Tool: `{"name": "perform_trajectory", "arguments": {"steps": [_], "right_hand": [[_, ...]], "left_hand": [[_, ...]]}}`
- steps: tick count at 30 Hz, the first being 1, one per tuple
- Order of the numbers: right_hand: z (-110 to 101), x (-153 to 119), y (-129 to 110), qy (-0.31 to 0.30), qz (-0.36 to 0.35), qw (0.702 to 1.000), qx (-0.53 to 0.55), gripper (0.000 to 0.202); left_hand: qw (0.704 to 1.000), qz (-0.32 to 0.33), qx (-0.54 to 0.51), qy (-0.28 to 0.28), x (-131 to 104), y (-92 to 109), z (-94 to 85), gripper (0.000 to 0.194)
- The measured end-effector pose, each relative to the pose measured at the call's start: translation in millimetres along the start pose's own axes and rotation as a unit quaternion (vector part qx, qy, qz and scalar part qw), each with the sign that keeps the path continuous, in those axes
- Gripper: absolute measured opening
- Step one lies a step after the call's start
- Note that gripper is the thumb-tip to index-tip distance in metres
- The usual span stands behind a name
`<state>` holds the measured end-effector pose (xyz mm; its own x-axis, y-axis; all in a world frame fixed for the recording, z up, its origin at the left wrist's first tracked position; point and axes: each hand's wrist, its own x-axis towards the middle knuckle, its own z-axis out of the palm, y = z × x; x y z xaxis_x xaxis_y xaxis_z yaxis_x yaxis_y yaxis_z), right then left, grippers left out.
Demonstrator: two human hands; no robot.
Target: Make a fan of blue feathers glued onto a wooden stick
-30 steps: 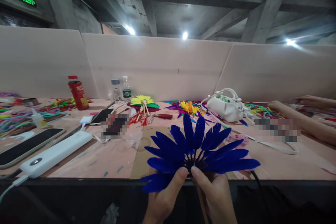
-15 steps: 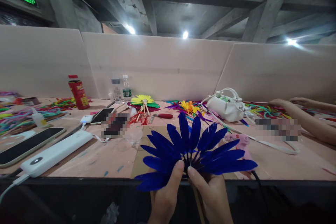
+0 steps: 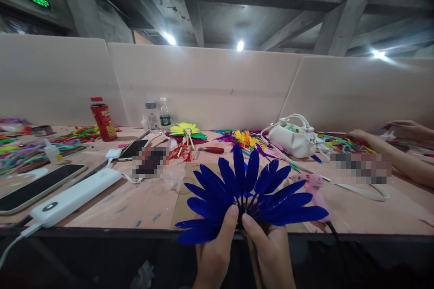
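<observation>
A deep blue feather fan point(image 3: 239, 174) spreads out in front of me at the table's edge, its quills meeting at the bottom centre. My left hand point(image 3: 217, 244) grips the left side of its base, thumb pressed on the quills. On the other side my right hand point(image 3: 267, 244) pinches the base, its thumb close beside the left one. Most fingers of both hands are hidden behind the feathers. A thin wooden stick point(image 3: 253, 257) runs down from the base by my right palm. Beneath the fan lies a brown board point(image 3: 181, 207).
A pink glue gun point(image 3: 317, 189) lies right of the fan. Leftward are a white power bank point(image 3: 74, 196), phones point(image 3: 40, 187) and a red bottle point(image 3: 104, 122). Farther back are a yellow feather fan point(image 3: 186, 130) and white handbag point(image 3: 291, 137). A co-worker's arms point(image 3: 396, 156) reach in from the right.
My hands keep hold of the fan, and its outer right feathers sit slightly further left. The co-worker's far hand has risen a little. The view has shifted slightly.
</observation>
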<state>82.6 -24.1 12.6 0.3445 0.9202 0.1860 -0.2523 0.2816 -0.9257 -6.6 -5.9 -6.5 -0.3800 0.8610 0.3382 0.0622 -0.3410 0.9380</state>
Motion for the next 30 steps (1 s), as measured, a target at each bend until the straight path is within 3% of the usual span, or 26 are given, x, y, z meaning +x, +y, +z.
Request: {"name": "perform_trajectory", "arguments": {"steps": [8,17,21,27,30], "right_hand": [[0.0,1.4,2.7,-0.009,0.005,1.0,-0.019,0.012],[-2.9,2.4,11.3,-0.045,0.032,0.998,0.042,0.018],[-4.8,6.8,16.6,-0.064,0.033,0.997,0.021,0.016],[-5.4,7.0,28.0,-0.017,0.003,1.0,0.022,0.015],[-7.6,6.7,31.6,-0.031,-0.035,0.998,-0.044,0.019]], "left_hand": [[1.0,-0.003,-0.016,-0.007,-1.6,9.3,-1.7,0.027],[1.0,0.012,0.003,0.003,6.7,1.9,-4.1,0.024],[1.0,0.012,-0.016,-0.006,8.3,3.9,-6.8,0.023],[0.999,0.03,0.024,-0.008,6.7,6.4,-7.6,0.022],[0.999,0.023,0.036,0.007,6.5,5.0,-6.3,0.024]]}}
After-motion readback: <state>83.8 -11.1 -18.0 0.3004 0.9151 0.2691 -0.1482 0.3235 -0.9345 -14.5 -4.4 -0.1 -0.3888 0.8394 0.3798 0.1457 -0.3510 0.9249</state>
